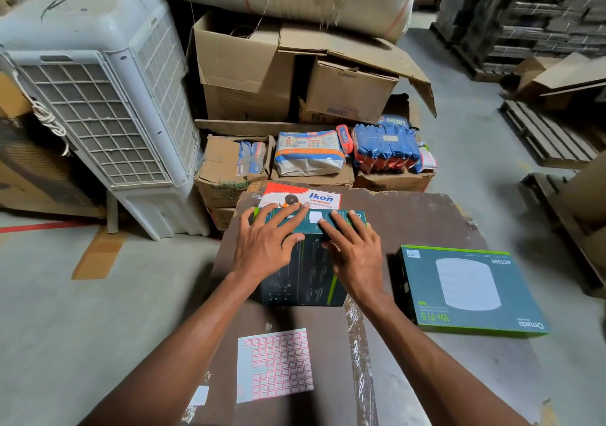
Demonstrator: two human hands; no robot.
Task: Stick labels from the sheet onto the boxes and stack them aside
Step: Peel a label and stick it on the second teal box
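Observation:
A stack of dark teal boxes (303, 271) stands at the middle of the brown table (410, 225). My left hand (265, 245) and my right hand (352, 251) lie flat on its top with fingers spread, pressing on the upper box; neither hand grips anything. A white patch (315, 217) shows on the top box between my fingers. The label sheet (273, 365), white with pink-edged labels and some gaps, lies on the table close to me. A further teal Wi-Fi box (467, 291) lies flat at the right.
A white and orange Ikon box (303, 196) lies behind the stack. A white air cooler (98, 97) stands at the left. Cardboard cartons (249, 74) and packets of goods (310, 151) sit beyond the table. Wooden pallets (551, 137) lie on the floor at the right.

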